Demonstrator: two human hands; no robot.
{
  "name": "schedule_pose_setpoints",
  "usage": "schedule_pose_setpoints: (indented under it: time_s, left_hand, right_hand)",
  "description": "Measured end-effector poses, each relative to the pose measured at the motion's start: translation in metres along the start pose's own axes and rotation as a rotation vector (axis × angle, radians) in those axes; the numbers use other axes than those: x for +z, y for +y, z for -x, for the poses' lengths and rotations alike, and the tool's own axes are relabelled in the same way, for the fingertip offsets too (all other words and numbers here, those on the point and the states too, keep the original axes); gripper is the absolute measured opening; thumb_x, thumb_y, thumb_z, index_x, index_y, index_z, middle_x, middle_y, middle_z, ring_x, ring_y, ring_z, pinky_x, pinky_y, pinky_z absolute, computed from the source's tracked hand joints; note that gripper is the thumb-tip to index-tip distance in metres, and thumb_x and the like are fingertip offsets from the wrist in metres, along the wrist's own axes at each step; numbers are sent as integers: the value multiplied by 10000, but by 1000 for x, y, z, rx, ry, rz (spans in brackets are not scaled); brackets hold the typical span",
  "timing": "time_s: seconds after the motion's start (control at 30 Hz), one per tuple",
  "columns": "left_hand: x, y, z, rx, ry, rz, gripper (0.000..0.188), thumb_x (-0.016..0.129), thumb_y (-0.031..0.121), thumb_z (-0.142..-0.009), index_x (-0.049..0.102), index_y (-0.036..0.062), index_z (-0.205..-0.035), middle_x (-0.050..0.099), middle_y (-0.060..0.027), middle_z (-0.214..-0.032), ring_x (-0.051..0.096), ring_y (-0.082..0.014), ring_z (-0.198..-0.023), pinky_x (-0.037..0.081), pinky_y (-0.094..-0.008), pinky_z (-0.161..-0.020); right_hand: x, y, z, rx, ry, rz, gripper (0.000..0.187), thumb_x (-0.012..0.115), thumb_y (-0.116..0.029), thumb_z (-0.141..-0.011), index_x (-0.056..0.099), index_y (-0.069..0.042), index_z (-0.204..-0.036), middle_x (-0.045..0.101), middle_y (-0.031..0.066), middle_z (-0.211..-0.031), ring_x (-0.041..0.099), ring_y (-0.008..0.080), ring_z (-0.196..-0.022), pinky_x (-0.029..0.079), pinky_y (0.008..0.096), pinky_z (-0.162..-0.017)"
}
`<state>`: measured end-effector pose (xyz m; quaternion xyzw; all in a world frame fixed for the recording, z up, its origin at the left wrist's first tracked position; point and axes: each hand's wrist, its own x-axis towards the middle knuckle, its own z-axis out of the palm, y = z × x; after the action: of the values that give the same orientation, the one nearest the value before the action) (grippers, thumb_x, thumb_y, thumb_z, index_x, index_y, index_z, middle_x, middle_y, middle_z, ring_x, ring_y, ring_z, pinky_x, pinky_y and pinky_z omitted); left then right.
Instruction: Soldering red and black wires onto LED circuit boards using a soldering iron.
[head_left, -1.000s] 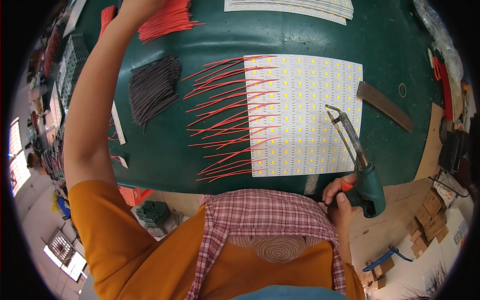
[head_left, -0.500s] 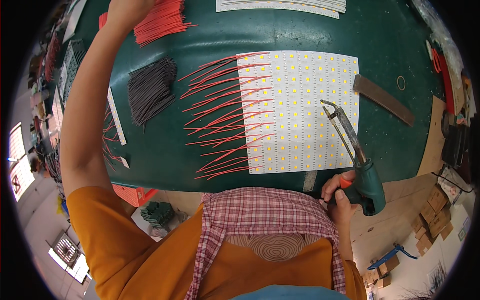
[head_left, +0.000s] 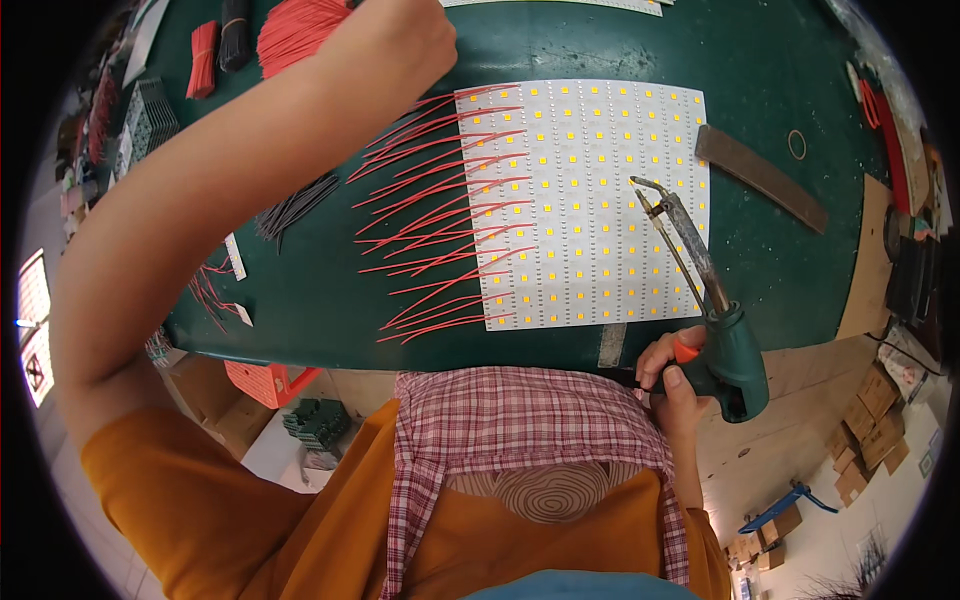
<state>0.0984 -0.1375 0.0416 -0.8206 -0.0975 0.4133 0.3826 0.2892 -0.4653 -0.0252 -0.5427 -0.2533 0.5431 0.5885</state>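
Clock positions from the panel's center. Worktop (head_left: 780,280), green, underlying all. LED panel (head_left: 585,215), white with yellow squares, flat on the worktop. Soldering tool (head_left: 735,350), green with orange trigger, body toward 5 o'clock, tip seen over the panel; contact cannot be told. Red wire pile (head_left: 290,40), 10 o'clock. Hands: right (head_left: 678,370), 5 o'clock, gripping the tool's handle; left (head_left: 415,45), between 10 and 11, near the pile, its hold untellable. Brown strip (head_left: 760,180), 3 o'clock, at the panel's edge. Black wires (head_left: 290,215), 9 o'clock, partly hidden. Red wires (head_left: 450,188), 9 o'clock, ends overlapping the panel; best left undisturbed by forearm, tip well clear.
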Motion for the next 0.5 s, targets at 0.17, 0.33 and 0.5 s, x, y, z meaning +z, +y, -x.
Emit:
schedule_pose_setpoints:
  time_s: [0.17,0.33,0.5]
  left_hand:
    - [-6,15,-13,-8,9,-13,129,643,236,-816,759,187,-792,684,59,-771,601,-137,-729,352,-320,-590]
    - [-8,3,-12,28,-34,71,112,662,234,-817,759,178,-806,701,44,-799,642,-154,-789,416,-323,-631]
    - [42,0,6,-201,1079,449,98,678,204,-798,750,140,-775,707,3,-790,648,-164,-806,449,-320,-657]
  right_hand:
    - [-2,0,1,-11,-20,-9,430,668,-224,-913,452,-32,-1231,618,121,-771,555,144,-614,469,258,-568]
    - [-4,2,3,-19,-21,-21,439,676,-226,-912,450,-30,-1233,618,123,-801,561,144,-630,476,262,-572]
    - [-3,4,2,-31,-40,-21,439,679,-230,-909,453,-28,-1227,617,123,-805,563,144,-636,481,260,-576]
